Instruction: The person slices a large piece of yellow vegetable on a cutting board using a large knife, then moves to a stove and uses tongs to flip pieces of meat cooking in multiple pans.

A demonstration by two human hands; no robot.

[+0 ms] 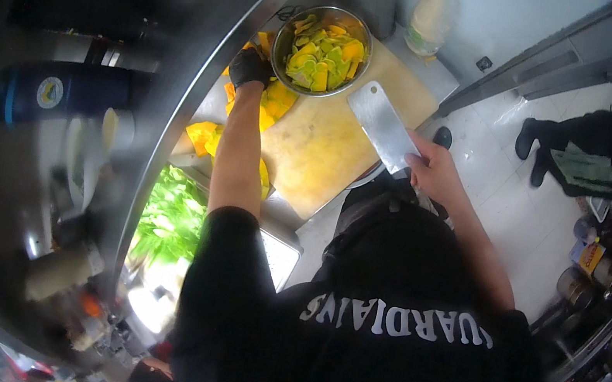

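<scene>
My right hand (430, 164) grips a metal cleaver (382, 125), its broad blade over the right edge of a pale cutting board (323, 152). My left hand (250, 69), in a black glove, reaches to orange squash pieces (278, 102) at the board's far left side, beside a steel bowl (282, 77). Whether its fingers hold a piece is hidden. The bowl contains cut slices with green and orange sides (324, 61). More orange pieces (205, 137) lie left of my forearm.
Leafy greens (170, 219) are at the lower left. A bottle (431, 18) stands beyond the board. A metal shelf edge (195, 79) curves along the left. At the right, a person in dark clothes (582, 148) stands on the tiled floor near cookware (574, 286).
</scene>
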